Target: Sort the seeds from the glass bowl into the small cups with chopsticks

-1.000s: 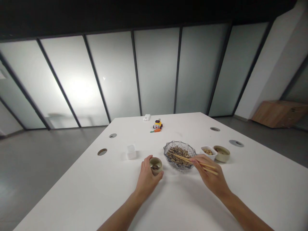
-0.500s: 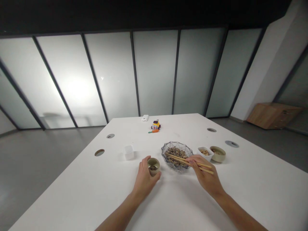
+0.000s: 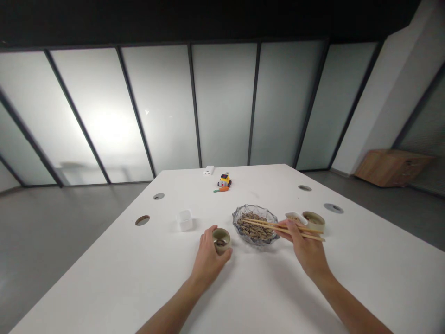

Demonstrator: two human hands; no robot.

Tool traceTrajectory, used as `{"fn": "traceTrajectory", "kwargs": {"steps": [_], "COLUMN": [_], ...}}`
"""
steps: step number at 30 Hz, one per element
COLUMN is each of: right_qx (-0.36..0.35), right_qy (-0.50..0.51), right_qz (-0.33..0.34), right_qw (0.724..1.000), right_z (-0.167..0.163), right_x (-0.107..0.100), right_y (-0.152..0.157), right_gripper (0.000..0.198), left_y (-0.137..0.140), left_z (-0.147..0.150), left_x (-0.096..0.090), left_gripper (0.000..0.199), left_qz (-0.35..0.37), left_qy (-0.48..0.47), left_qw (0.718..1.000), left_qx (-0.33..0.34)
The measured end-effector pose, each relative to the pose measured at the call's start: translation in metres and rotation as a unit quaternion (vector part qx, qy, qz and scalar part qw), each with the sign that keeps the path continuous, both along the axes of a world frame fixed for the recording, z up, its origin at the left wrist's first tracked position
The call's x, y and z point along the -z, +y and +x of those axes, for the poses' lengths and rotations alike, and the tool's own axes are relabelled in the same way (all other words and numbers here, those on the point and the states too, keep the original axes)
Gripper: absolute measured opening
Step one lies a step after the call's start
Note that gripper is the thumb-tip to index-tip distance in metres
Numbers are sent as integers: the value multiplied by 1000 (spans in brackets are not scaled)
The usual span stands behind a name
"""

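Note:
My left hand (image 3: pixel 209 256) grips a small greenish ceramic cup (image 3: pixel 221 237) from its left side, with a few dark seeds at the bottom. Wooden chopsticks (image 3: pixel 271 225) are held in my right hand (image 3: pixel 306 250), their tips reaching over the glass bowl. That scalloped clear glass bowl (image 3: pixel 239 230) is filled with striped sunflower seeds (image 3: pixel 259 228). Behind my right hand, a white dish (image 3: pixel 295 216) of nuts is partly hidden. Touching it on the right is a second greenish bowl (image 3: pixel 318 219), its contents hard to see.
A small translucent container (image 3: pixel 185 221) stands left of the cup. Farther back on the white table (image 3: pixel 139 278) are a yellow toy vehicle (image 3: pixel 224 180), an orange toy carrot (image 3: pixel 222 189) and a white device (image 3: pixel 209 170). Round holes (image 3: pixel 142 220) pierce the tabletop on both sides.
My right hand has shifted right with the chopsticks, now covering more of the white dish. The chopstick tips still lie over the seeds. My left hand stays on the cup.

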State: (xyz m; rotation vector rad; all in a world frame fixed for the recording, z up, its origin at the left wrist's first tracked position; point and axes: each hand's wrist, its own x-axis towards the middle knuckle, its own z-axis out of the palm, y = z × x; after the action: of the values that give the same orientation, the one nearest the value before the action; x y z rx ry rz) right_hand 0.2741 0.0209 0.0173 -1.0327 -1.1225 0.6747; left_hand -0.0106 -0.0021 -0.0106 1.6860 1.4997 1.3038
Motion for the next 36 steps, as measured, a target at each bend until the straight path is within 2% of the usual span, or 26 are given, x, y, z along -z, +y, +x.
{"fn": "traceTrajectory", "kwargs": {"steps": [5,12,17,20,22,25,28,36], "right_qx": [-12,-87,-115,-65,-4,45,15,-46], "right_qy": [103,163,102,57,-33,-201,-267,-282], "right_qz": [6,-35,-55,-24,12,80,116,134], "right_qw": [995,982,987,996,999,975,956,949], "right_z": [2,-7,-16,-10,-2,8,9,-3], "right_x": [1,-4,-5,-8,-11,-12,-10,-9], "right_y": [6,-1,-10,-10,-8,-6,-7,-15], "right_gripper": [40,39,47,49,50,49,46,27], "left_y": [2,6,6,6,7,7,6,5], "left_z": [0,2,3,4,3,3,4,6], "left_x": [2,5,4,4,4,3,2,2], "left_gripper": [67,74,74,74,75,74,74,70], "left_qz": [0,-11,-10,-17,-20,-23,-25,-30], "left_qy": [5,0,-8,0,5,11,19,40], "left_qw": [1000,1000,1000,1000,1000,999,999,999], "left_qx": [4,11,14,16,21,25,24,19]}}
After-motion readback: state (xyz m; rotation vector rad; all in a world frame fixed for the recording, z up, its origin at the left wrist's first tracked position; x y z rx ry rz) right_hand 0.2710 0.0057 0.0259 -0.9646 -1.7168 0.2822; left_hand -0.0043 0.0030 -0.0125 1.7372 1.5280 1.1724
